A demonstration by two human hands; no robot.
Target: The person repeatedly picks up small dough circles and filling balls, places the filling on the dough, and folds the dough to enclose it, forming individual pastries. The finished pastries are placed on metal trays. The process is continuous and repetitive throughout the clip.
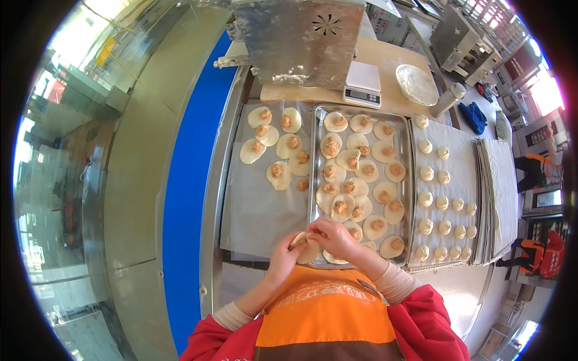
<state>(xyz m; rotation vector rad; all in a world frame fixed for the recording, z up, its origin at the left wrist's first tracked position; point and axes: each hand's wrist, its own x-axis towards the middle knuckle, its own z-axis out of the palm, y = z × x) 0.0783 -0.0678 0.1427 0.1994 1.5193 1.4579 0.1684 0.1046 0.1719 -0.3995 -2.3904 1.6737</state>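
A round dough wrapper [309, 253] is held just in front of my apron, partly folded. My left hand [283, 261] cups it from the left side. On its upper edge, the fingertips of my right hand [335, 235] pinch the dough; what lies inside is mostly hidden. Right above my hands is a metal tray [312, 189] of flat dough rounds, many topped with minced filling, some overlapping. Among them, one wrapper [347, 159] has a folded edge. To the left, more filled dough rounds [279, 176] lie on a paper sheet [266, 216], near a loose lump of filling [302, 185].
Pleated buns [426, 199] stand in rows on a lined tray [447, 135] at right, beside stacked lined trays [496, 198]. Behind are a digital scale [362, 83], a floury bowl [417, 85], a cylindrical container [448, 100] and a metal machine [302, 45]. People in orange and red stand far right.
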